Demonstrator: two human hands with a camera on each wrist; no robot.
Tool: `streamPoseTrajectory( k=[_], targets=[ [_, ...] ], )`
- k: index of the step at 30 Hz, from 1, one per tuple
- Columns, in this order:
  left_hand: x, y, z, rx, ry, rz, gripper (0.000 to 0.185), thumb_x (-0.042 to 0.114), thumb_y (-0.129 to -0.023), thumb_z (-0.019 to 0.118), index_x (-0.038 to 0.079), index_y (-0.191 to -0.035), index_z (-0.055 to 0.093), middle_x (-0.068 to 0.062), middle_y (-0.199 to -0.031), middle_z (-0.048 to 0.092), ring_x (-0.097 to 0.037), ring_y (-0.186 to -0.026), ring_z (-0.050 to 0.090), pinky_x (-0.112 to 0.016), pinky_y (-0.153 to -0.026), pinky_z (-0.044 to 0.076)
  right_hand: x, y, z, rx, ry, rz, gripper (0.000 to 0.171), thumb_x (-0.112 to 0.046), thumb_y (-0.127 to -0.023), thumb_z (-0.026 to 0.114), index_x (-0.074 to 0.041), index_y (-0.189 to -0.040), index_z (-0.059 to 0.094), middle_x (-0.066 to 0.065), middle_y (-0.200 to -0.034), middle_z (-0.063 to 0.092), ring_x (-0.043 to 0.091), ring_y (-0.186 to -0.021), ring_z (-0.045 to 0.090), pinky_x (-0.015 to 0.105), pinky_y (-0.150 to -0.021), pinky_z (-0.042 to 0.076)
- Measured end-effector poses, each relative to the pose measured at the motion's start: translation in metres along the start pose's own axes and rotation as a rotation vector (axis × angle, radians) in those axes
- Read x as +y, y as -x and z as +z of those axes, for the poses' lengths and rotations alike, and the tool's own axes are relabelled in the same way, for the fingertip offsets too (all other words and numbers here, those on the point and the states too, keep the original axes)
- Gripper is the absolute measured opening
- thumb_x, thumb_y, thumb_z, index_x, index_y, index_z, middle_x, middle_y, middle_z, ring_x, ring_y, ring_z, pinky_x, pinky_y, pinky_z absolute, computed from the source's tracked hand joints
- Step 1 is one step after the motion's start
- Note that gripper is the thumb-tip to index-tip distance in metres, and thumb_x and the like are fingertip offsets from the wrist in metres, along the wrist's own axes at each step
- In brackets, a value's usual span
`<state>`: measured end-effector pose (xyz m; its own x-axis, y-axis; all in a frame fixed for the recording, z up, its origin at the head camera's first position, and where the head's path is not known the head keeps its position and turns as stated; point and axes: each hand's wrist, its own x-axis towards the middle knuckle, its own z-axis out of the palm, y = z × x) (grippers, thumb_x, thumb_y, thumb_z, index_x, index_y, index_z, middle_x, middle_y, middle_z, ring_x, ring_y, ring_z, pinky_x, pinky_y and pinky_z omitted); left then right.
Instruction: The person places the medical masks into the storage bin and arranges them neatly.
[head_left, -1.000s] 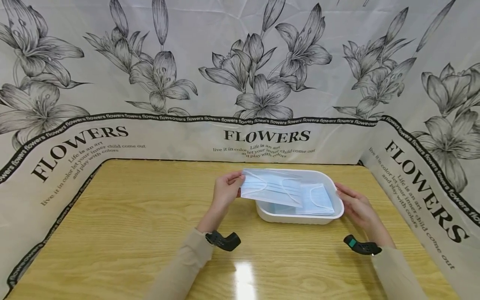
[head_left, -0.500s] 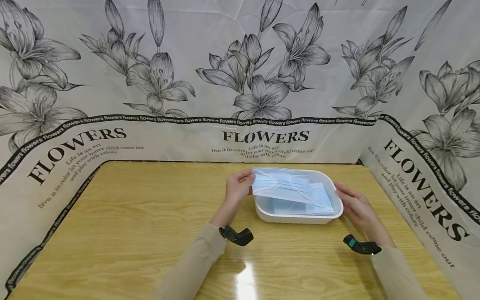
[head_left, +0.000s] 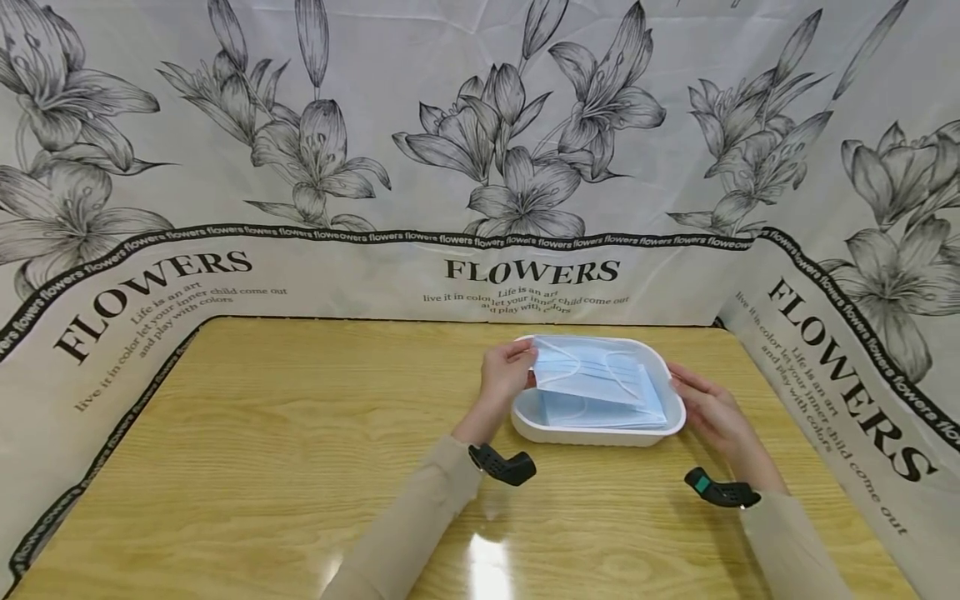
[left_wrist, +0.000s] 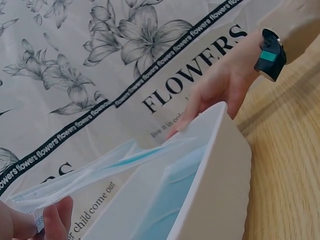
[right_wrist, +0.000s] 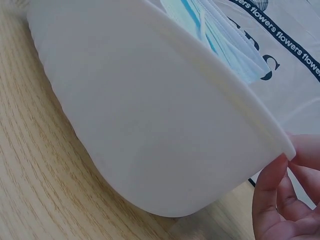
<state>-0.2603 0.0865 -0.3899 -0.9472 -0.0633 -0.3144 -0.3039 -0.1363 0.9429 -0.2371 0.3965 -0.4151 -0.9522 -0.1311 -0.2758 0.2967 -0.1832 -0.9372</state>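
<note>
My left hand [head_left: 502,385] pinches the left edge of a light blue face mask [head_left: 588,373] with white ear loops. The held mask slants over a white plastic basin [head_left: 588,437], its right end low over the masks inside. Beneath it, more blue face masks [head_left: 596,415] lie in the basin, partly covered; how many is hidden. At the basin's right end, my right hand [head_left: 718,419] grips the rim between thumb and forefinger, as the right wrist view shows. The left wrist view has the held mask [left_wrist: 95,170] edge-on above the basin wall [left_wrist: 220,165].
The basin stands on a wood-grain table [head_left: 300,450], right of centre towards the back. A white flower-printed cloth [head_left: 360,283] rises behind the table and along both sides. Black camera mounts [head_left: 502,465] sit on both wrists.
My left hand has moved right with the mask, bringing it from the basin's left side to above the masks inside. The right hand has stayed at the rim.
</note>
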Motion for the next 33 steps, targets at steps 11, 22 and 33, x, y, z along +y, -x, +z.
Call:
streamPoseTrajectory(
  k=[11, 22, 33],
  targets=[
    [-0.009, 0.004, 0.019, -0.008, 0.021, 0.025, 0.022, 0.007, -0.093, 0.061, 0.005, -0.113, 0.07, -0.011, -0.097, 0.073, -0.008, -0.056, 0.055, -0.02, -0.054, 0.053, -0.002, 0.0, 0.002, 0.022, 0.004, 0.015, 0.028, -0.012, -0.097, 0.056, -0.032, -0.111, 0.071, -0.024, -0.1, 0.067, -0.007, -0.093, 0.061, 0.013, -0.076, 0.052],
    [-0.014, 0.005, 0.028, -0.097, -0.035, 0.038, 0.027, -0.001, -0.092, 0.057, 0.001, -0.117, 0.067, -0.012, -0.084, 0.069, -0.007, -0.051, 0.052, -0.021, -0.053, 0.054, -0.001, 0.0, 0.002, 0.034, -0.015, 0.019, 0.029, -0.01, -0.097, 0.056, -0.033, -0.104, 0.073, -0.022, -0.099, 0.068, -0.005, -0.091, 0.062, 0.014, -0.075, 0.053],
    [-0.013, 0.002, 0.024, -0.104, -0.339, 0.144, 0.031, -0.006, -0.087, 0.062, 0.001, -0.116, 0.068, -0.015, -0.087, 0.072, -0.011, -0.05, 0.058, -0.024, -0.047, 0.054, 0.001, 0.001, 0.002, 0.035, -0.006, 0.002, 0.028, -0.011, -0.097, 0.057, -0.033, -0.104, 0.073, -0.021, -0.099, 0.069, -0.005, -0.092, 0.063, 0.013, -0.075, 0.053]
  ],
)
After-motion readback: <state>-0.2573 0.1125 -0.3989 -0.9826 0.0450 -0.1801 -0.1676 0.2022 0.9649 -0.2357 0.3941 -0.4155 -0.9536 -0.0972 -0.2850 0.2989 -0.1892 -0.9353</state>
